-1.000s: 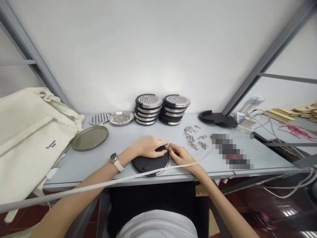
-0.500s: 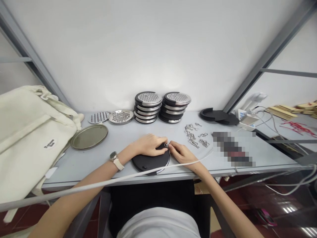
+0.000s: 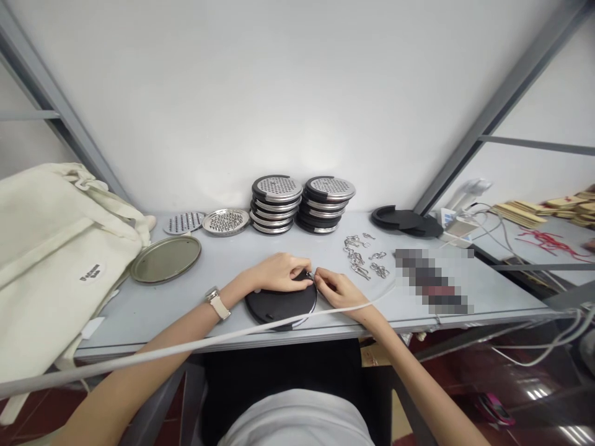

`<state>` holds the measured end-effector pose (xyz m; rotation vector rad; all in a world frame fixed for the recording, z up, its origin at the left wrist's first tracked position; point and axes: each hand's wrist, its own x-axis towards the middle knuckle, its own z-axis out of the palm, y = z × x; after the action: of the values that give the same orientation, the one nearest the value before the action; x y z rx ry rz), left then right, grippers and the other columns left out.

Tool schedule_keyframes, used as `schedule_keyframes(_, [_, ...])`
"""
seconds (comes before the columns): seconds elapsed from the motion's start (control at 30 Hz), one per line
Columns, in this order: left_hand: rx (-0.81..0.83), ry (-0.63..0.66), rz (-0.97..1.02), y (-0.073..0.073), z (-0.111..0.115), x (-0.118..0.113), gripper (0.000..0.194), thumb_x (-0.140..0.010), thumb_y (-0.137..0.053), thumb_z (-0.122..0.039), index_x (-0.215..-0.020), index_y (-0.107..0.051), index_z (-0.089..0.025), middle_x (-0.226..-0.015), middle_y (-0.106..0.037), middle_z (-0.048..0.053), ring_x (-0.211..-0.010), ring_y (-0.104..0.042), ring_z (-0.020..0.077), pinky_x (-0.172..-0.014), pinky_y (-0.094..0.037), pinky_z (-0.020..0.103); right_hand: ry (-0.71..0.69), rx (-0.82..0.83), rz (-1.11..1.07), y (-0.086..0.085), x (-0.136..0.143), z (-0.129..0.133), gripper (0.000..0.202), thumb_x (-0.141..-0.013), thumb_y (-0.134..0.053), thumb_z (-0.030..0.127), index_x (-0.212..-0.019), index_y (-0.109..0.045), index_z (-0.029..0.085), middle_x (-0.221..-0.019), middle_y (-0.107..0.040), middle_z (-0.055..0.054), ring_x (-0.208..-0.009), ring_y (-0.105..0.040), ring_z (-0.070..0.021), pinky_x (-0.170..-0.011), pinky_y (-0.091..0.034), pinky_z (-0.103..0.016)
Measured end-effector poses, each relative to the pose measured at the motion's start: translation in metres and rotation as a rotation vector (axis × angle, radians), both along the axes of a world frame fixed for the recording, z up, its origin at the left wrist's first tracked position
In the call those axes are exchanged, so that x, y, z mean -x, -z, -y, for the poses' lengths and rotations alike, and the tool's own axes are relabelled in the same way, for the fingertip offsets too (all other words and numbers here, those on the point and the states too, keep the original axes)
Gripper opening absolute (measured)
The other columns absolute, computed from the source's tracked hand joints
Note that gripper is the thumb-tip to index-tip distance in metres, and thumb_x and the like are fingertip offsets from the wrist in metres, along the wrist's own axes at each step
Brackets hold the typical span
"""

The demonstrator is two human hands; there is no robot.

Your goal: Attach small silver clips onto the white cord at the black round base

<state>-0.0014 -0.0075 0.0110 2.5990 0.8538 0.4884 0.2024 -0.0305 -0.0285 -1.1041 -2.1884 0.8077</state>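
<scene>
While the black-backed round grater (image 3: pixel 279 306) is held down near the front edge of the grey table (image 3: pixel 223 263) by the left hand (image 3: pixel 281 272), its far rim gripped in closed fingers, a small metal clasp (image 3: pixel 310 274) is pinched there between the right hand's (image 3: pixel 337 288) narrowed fingertips; loose metal clasps (image 3: pixel 356 258) are scattered beyond; two grater stacks (image 3: pixel 276 207) are set behind.

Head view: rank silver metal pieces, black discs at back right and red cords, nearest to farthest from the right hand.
1. Silver metal pieces, right of the right hand, slightly beyond.
2. Black discs, farther back, right.
3. Red cords, at far right.
</scene>
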Motion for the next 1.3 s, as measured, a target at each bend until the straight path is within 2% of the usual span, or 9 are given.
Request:
schedule_keyframes(0.3, [0.036,0.007,0.009,0.0008,-0.0016,0.0004,0.014,-0.08,-0.056,-0.032,-0.082,-0.056,-0.018,-0.056,-0.044,-0.007,-0.05,-0.04,0.0076,-0.05,-0.028,0.021,0.008,0.022,-0.001,-0.0025,0.0006,0.0016,0.029,-0.09,-0.037,0.034,-0.065,-0.04,0.019,-0.057,-0.035,0.005,-0.054,-0.033,-0.0094,-0.051,-0.024,-0.023])
schedule_keyframes(0.6, [0.043,0.011,0.006,0.0002,-0.0013,0.0001,0.018,-0.08,-0.057,-0.032,-0.091,-0.06,-0.019,-0.056,-0.044,-0.007,-0.051,-0.041,0.0078,-0.051,-0.028,0.02,0.013,0.027,-0.012,-0.0013,0.0004,0.0009,0.028,-0.087,-0.04,0.03,-0.061,-0.037,0.018,-0.055,-0.031,0.006,-0.053,-0.03,-0.0085,-0.05,-0.023,-0.022])
schedule_keyframes(0.83, [0.054,0.015,0.01,0.0002,-0.0012,0.0,0.017,-0.081,-0.056,-0.035,-0.085,-0.057,-0.018,-0.056,-0.045,-0.007,-0.05,-0.042,0.0075,-0.051,-0.028,0.02,0.016,0.023,0.006,-0.0005,0.0004,0.0007,0.024,-0.084,-0.041,0.025,-0.061,-0.035,0.019,-0.056,-0.032,0.006,-0.054,-0.03,-0.0083,-0.051,-0.023,-0.022])
schedule_keyframes(1.3, [0.053,0.006,0.021,-0.0007,-0.0004,0.0001,0.017,-0.079,-0.057,-0.034,-0.08,-0.055,-0.018,-0.055,-0.045,-0.007,-0.049,-0.04,0.0072,-0.05,-0.027,0.02,0.012,0.024,0.005,-0.0011,0.0002,0.0005,0.025,-0.085,-0.039,0.027,-0.062,-0.035,0.019,-0.056,-0.031,0.006,-0.054,-0.029,-0.0083,-0.051,-0.022,-0.022])
